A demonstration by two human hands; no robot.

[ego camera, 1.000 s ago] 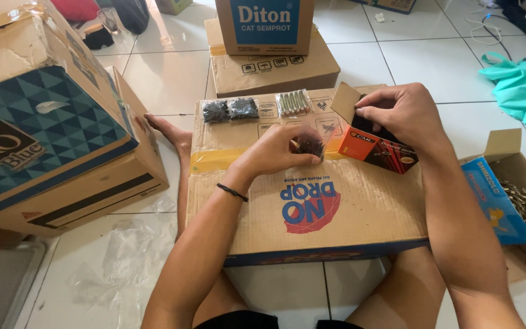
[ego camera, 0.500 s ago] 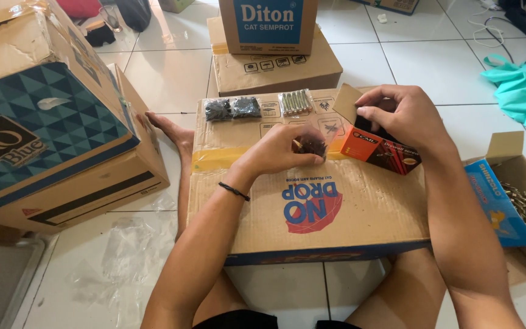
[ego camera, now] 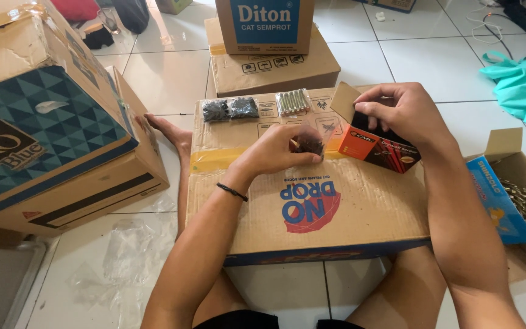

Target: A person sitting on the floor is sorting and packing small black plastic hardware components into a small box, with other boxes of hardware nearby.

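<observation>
Little is shifted since the earlier frames: a small clear bag of dark screws (ego camera: 307,145) is pinched by the left hand (ego camera: 278,152) above the cardboard box (ego camera: 336,213), the orange-and-black carton (ego camera: 380,148) is gripped by the right hand (ego camera: 400,109), and screws could be spilled if the bag is tipped.

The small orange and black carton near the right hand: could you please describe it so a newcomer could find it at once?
Start at the big cardboard box lying flat across the person's lap as a work surface. Near its far right corner the right hand reaches into a small orange and black carton with its brown flap raised. It is the only brightly coloured item there; the neighbours are clear bags of dark and silver hardware.
</observation>
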